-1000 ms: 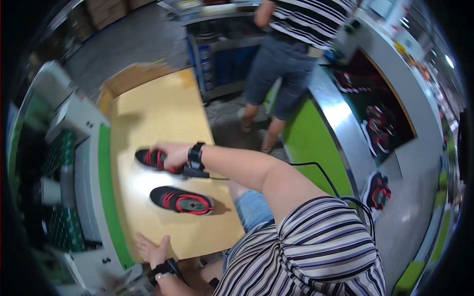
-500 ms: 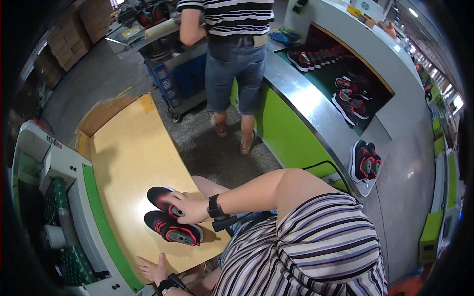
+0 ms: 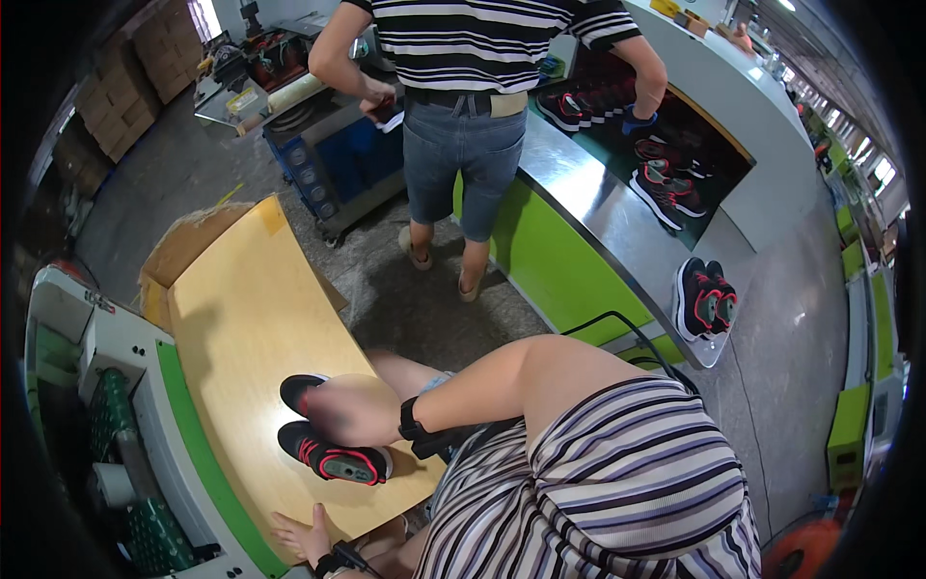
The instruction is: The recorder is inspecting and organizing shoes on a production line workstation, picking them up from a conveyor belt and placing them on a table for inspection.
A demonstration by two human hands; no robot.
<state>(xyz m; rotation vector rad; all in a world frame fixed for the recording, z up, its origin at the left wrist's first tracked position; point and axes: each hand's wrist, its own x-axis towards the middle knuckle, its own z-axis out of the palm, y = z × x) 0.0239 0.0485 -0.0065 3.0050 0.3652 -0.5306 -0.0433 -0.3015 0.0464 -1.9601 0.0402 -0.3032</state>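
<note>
— Where are the shoes?

— Two black sneakers with red trim lie side by side on the pale wooden desk [image 3: 241,318]: the near sneaker [image 3: 333,459] lies uncovered, the far sneaker [image 3: 299,388] partly under the right hand [image 3: 352,410].

— Is it gripping?

— Blurred; I cannot tell. The left hand [image 3: 301,537] rests at the desk's near edge, fingers spread, holding nothing.

The right hand [image 3: 349,410] reaches forward, blurred, arm bent across the body; the left hand [image 3: 301,536] lies flat, low.
</note>
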